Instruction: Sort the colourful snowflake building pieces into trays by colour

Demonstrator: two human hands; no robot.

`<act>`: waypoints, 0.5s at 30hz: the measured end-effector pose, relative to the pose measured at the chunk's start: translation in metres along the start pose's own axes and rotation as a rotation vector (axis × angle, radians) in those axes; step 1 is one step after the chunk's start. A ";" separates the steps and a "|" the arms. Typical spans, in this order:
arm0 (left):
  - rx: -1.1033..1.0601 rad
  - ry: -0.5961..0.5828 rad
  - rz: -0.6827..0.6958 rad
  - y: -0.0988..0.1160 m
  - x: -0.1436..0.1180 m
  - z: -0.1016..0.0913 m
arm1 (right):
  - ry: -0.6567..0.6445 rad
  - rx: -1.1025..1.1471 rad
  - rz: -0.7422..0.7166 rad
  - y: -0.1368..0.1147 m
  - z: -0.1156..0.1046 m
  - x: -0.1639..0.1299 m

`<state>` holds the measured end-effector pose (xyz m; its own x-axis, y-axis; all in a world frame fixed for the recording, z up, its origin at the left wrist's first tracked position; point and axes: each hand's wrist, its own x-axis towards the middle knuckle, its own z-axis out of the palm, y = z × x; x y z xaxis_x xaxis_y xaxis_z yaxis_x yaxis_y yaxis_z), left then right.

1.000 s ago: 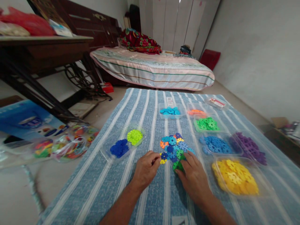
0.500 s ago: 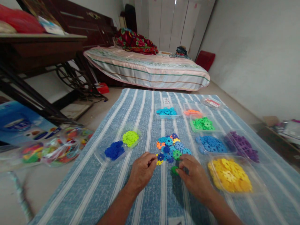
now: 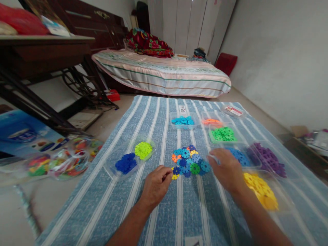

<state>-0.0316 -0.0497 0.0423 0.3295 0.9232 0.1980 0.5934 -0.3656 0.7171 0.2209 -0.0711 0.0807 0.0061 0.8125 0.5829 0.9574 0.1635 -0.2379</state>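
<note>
left hand (image 3: 155,186) at lower centre, curled, pinching a yellow disc (image 3: 174,176) at edge of mixed disc pile (image 3: 189,160). right hand (image 3: 227,169) right of pile, over blue disc tray (image 3: 239,155); grip cannot be told

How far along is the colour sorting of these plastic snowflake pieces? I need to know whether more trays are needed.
Much is sorted: trays hold yellow, purple, bright green, light blue, lime and dark blue pieces. In hand: the left hand touches the mixed pile, the right hand hovers near the blue tray. Left: that pile, plus bagged pieces beside the cloth.
</note>
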 end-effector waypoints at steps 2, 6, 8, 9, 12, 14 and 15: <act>-0.003 -0.003 -0.005 0.000 0.000 0.000 | -0.132 0.006 -0.033 -0.017 0.012 -0.016; 0.003 -0.008 -0.007 0.001 0.000 0.000 | -0.271 -0.067 -0.021 -0.036 0.030 -0.033; 0.006 -0.007 -0.006 0.002 0.000 -0.001 | -0.288 -0.079 0.002 -0.037 0.035 -0.036; 0.008 -0.007 -0.006 0.002 0.000 -0.001 | -0.287 -0.075 0.007 -0.037 0.037 -0.037; 0.013 -0.010 -0.012 0.002 -0.001 -0.001 | -0.254 -0.060 -0.001 -0.033 0.041 -0.041; 0.013 -0.012 -0.017 0.002 -0.001 -0.001 | -0.225 -0.052 -0.016 -0.031 0.044 -0.042; 0.013 -0.009 -0.016 0.002 -0.001 -0.001 | -0.212 -0.045 -0.022 -0.030 0.044 -0.043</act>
<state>-0.0310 -0.0513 0.0443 0.3265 0.9279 0.1800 0.6085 -0.3520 0.7112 0.1794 -0.0859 0.0284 -0.0712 0.9095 0.4097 0.9686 0.1611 -0.1892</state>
